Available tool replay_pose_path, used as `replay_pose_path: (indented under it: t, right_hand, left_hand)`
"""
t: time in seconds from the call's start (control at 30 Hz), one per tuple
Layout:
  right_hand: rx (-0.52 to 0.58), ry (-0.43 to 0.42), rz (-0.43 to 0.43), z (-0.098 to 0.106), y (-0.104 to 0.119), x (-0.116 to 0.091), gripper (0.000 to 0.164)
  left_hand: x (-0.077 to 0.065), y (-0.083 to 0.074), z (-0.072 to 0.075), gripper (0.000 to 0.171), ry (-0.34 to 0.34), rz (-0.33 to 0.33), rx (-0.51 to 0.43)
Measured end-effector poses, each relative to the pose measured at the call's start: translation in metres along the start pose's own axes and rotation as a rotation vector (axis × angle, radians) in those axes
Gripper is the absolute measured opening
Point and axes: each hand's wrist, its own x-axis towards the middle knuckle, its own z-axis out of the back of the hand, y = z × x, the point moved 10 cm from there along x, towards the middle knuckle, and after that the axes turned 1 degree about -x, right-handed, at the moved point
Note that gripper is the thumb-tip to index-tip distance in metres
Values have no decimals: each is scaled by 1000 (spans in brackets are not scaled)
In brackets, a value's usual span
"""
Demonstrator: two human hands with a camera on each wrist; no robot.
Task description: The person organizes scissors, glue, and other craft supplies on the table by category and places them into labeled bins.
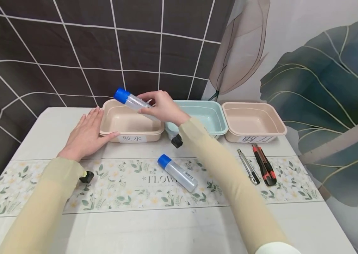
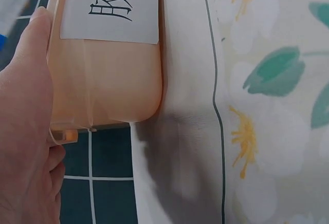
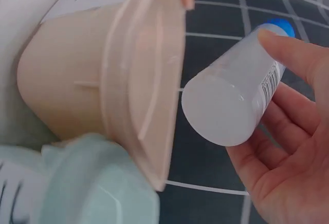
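My right hand (image 1: 165,108) holds a clear glue bottle with a blue cap (image 1: 133,101) above the left beige bin (image 1: 118,121), between thumb and fingers. The bottle is tilted, its cap pointing up and left; the right wrist view shows its round base and a barcode. My left hand (image 1: 85,133) rests against the left end of that bin, fingers straight and thumb (image 2: 36,44) along the front rim. The bin's front label (image 1: 132,138) reads 胶水. A second glue bottle (image 1: 179,174) lies on the table in front, blue cap toward the upper left.
A light blue bin (image 1: 218,118) stands in the middle of the row, partly behind my right forearm. Another beige bin (image 1: 255,133) is at the right. In front of it lie a slim silver utility knife (image 1: 248,165) and a red-and-black one (image 1: 264,165). Dark gridded cloth (image 1: 87,49) hangs behind.
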Motion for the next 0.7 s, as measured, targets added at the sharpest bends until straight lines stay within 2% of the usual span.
replay_pose_path:
  t: [0.17,0.4,0.57,0.7]
  right_hand:
    - [-76,18,-62,-21,-16,21,42]
    - [-266,107,-99,-51,-28,31,41]
    - [-398,115,-63,-57,-27,34,39]
    - [-425,99,-61,-54,-27,36,41]
  left_hand:
    - [1,1,-2,108,7,3,1]
    - [0,1,-2,109,5,1,3]
    - [-1,2,-2,109,8,10,-3]
    - [1,1,0,108,1,2,1]
